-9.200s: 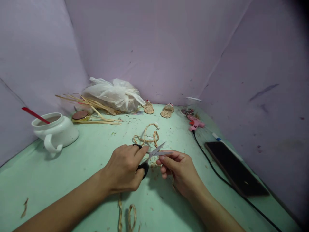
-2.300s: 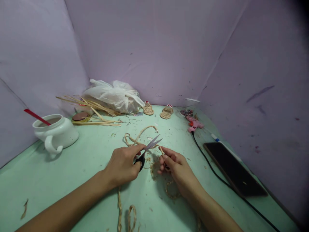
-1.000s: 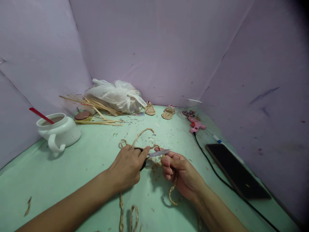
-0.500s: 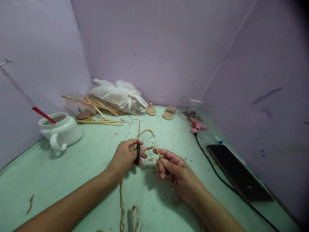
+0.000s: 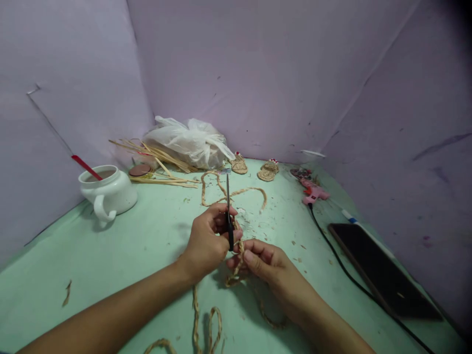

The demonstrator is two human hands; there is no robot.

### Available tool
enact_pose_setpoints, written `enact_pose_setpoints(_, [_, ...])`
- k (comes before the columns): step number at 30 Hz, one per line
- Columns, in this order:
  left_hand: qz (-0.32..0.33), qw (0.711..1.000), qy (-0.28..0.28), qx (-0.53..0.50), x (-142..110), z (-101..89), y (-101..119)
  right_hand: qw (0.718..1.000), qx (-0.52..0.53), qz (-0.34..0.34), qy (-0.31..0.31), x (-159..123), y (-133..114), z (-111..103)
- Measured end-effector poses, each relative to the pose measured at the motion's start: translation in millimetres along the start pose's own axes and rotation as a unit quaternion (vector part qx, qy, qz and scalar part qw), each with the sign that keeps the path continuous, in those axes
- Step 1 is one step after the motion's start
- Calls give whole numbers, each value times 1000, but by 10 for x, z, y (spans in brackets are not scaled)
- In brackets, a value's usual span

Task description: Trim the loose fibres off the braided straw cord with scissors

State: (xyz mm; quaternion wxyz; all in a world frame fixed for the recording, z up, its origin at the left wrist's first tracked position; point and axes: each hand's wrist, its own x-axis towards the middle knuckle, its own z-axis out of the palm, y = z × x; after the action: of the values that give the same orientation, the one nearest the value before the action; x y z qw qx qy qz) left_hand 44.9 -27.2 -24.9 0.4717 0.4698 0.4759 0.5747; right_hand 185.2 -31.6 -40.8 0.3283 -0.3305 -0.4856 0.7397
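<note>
My left hand is closed around small scissors with black handles, the thin blade pointing away from me. It also seems to pinch part of a braided straw cord. Just to the right, my right hand grips the same cord between thumb and fingers, and a bit of it loops below. More braided cord lies in loose bends beyond my hands. Further lengths trail over the table near me, partly hidden by my left forearm.
A white pot with a red-handled tool stands left. Behind are dry straw strips, a white plastic bag and two small woven slippers. On the right are a pink glue gun, its black cord and a dark phone-like slab.
My hands have come closer together, and the stretch of cord between them has turned from nearly level to upright. A piece of cord now lies further out on the table. The view has shifted slightly left.
</note>
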Motion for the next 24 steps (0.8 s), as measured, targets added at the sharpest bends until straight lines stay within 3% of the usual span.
enact_pose_setpoints(4, [17,1000,-13,-12,10,4,-3,996,82,33,-21,-8,21,-2])
enact_pose_setpoints(7, [15,1000,-14,1,23,-10,6,996,27,77,22,3,50,-35])
enact_pose_setpoints(11, [2,1000,7,24,40,-26,13,974,-182,-29,134,37,83,-62])
enact_pose_setpoints(13, [-14,1000,15,3,61,-37,6,966,-205,-59,148,46,80,-55])
enact_pose_setpoints(18, [-51,999,-3,5,172,-65,-72,989,-87,25,120,51,24,-16])
enact_pose_setpoints(21, [-58,997,-15,57,237,-96,-141,986,-41,47,156,59,-6,-16])
enact_pose_setpoints(24, [-8,987,-44,153,232,-170,-146,974,7,45,223,69,-37,-62])
